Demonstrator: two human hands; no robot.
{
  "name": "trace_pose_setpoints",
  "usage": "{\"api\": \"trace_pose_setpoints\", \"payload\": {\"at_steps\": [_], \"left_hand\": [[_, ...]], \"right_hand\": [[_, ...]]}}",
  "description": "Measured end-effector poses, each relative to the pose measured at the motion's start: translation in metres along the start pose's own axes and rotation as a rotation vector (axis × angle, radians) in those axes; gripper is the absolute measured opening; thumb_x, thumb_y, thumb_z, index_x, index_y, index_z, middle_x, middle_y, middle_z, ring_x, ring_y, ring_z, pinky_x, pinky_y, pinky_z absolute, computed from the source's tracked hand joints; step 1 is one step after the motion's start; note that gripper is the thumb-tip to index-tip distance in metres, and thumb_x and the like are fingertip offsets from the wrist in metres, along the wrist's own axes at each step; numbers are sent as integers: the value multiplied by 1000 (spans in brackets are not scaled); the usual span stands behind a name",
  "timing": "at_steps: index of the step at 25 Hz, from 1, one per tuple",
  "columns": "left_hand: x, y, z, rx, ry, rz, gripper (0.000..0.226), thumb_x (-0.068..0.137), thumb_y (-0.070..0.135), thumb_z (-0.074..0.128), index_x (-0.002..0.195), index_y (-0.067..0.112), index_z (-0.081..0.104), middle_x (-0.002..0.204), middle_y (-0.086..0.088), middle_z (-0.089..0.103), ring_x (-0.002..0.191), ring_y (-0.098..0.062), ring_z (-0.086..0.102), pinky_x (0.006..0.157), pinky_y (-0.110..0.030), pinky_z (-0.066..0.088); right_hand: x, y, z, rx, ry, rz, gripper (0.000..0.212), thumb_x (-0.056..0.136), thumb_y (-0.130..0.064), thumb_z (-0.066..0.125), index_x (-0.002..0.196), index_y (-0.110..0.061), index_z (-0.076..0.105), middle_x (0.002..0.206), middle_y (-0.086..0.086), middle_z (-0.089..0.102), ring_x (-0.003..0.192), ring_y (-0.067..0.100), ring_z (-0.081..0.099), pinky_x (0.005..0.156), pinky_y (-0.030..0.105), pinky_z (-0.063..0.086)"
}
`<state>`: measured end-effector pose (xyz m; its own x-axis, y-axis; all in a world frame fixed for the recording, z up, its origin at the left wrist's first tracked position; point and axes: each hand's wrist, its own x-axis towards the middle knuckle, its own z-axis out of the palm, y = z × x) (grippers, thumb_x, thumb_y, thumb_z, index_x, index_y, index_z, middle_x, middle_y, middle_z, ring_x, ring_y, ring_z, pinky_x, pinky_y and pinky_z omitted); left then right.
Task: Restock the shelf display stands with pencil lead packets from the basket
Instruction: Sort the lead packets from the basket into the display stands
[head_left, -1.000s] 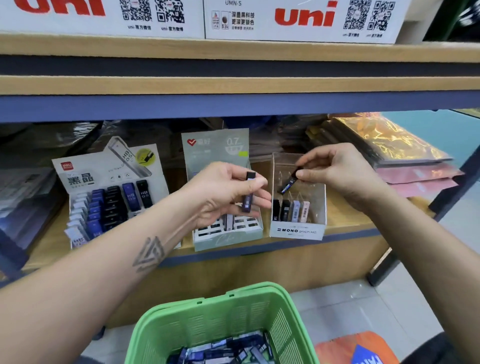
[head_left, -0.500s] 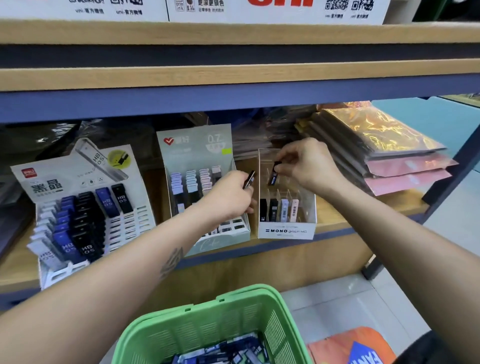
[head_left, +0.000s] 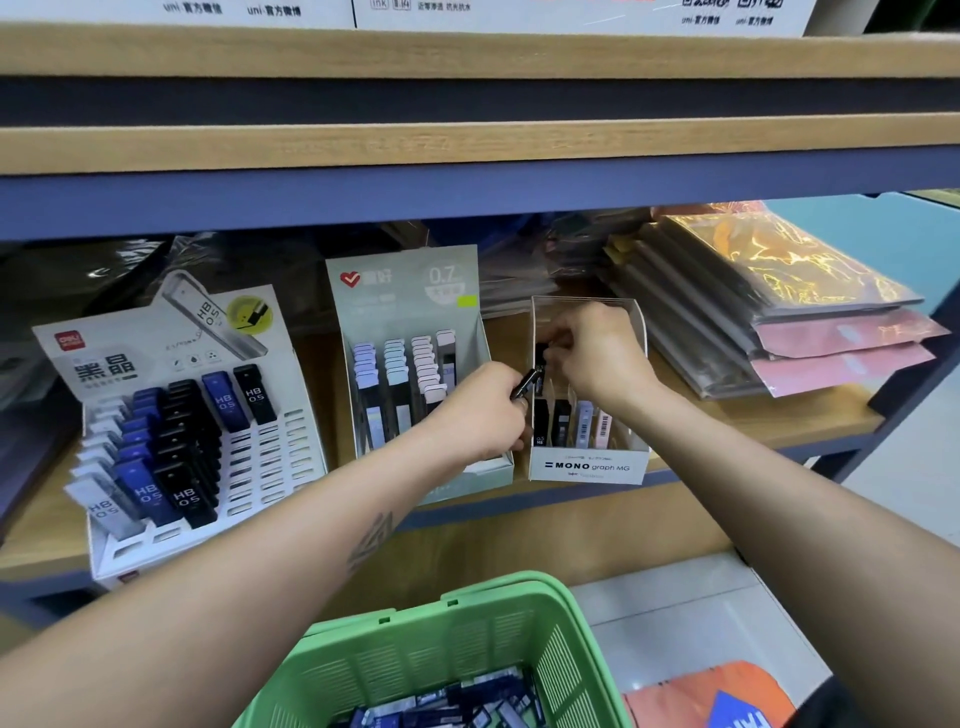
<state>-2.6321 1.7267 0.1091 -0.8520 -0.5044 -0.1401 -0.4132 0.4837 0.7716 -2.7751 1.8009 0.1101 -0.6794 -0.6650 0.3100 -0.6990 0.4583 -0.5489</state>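
The right hand (head_left: 597, 358) reaches into the clear MONO display stand (head_left: 589, 465) on the shelf (head_left: 779, 421), its fingers (head_left: 558, 347) curled and pinching a dark lead packet (head_left: 541, 352) at the back left of the stand, above the row of packets already standing in the front compartments. Only a small dark part of that packet shows past the fingertips, so how deep it sits in its slot cannot be told.

The left hand (head_left: 480, 410) hovers just left of the same stand, in front of the lower right part of the grey-green 0.7 display stand (head_left: 410, 291). Its fingers are curled around a second dark packet (head_left: 523, 383), which sticks out from the top of the fist, tilted up and to the right, its tip just beside the left wall of the MONO stand and close under the right hand.

The 0.7 stand holds columns of pale-capped packets in its upper rows. Further left sits a white stepped display stand (head_left: 171, 338) marked HB 0.5, with blue, black and grey packets filling its left columns and bare slots on its right side.

Below the arms, a green plastic basket (head_left: 519, 613) holds a loose heap of blue, black and white lead packets (head_left: 457, 701). To the right of the MONO stand a stack of flat wrapped items (head_left: 779, 301) in gold and pink lies on the shelf.
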Motion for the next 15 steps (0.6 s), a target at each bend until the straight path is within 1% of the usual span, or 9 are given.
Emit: {"api": "trace_pose_setpoints", "payload": {"at_steps": [2,4,5,7,9,11,12,13,15], "left_hand": [[2,-3,0,-22,3,1,19,105,11,42,112,10,59,93,-12,74,84,-23,75,53,-25,52],[4,-6,1,-94,5,9,22,105,8,43,122,7,56,89,-11,72,85,-25,75,72,-39,62],[4,-7,0,-137,10,14,29,105,7,43,132,4,51,88,-10,69,86,-27,75,80,-45,61],[2,-6,-1,-218,32,20,37,104,4,43,141,3,40,87,-10,66,88,-31,74,86,-48,59],[-4,-1,-3,-361,38,22,25,105,2,42,130,5,41,91,-19,66,89,-35,74,85,-45,60],[-11,4,-7,-493,22,13,8,105,2,42,108,4,50,95,-26,68,88,-35,74,79,-37,62],[-13,6,-8,-547,10,9,10,105,1,43,105,-1,54,94,-28,69,86,-34,74,77,-34,62],[-14,5,-9,-619,-1,1,14,104,0,45,109,-8,55,92,-28,69,83,-32,74,75,-33,63],[-17,4,-11,-755,-26,-47,21,101,-4,48,120,-13,51,91,-29,70,80,-31,74,73,-33,63]], "right_hand": [[-2,-1,2,-54,19,-31,21,88,-3,65,102,-15,74,86,6,71,83,26,69,79,37,58],[-5,-2,3,-134,52,-59,16,88,-4,63,102,-11,67,91,12,71,86,33,67,78,44,58],[-6,-3,1,-172,73,-67,13,88,-4,62,100,-11,65,92,13,70,86,35,66,77,45,57],[-8,-8,-6,-155,109,-75,9,88,-8,64,95,-12,67,90,10,71,83,31,67,74,44,58],[-12,-19,-21,142,47,-24,4,90,-13,69,93,-12,72,84,10,73,74,22,70,70,40,60],[-20,-27,-35,472,-168,79,8,92,-15,72,95,-8,74,84,15,75,67,18,71,64,31,59],[-24,-28,-39,528,-251,92,7,91,-12,73,96,-7,75,82,15,75,66,17,70,63,28,58],[-28,-28,-41,556,-290,101,7,89,-8,74,95,-6,75,78,13,75,64,17,70,63,26,58],[-29,-23,-43,607,-262,132,7,87,-2,75,94,-4,74,72,8,74,61,14,68,61,25,56]]}}
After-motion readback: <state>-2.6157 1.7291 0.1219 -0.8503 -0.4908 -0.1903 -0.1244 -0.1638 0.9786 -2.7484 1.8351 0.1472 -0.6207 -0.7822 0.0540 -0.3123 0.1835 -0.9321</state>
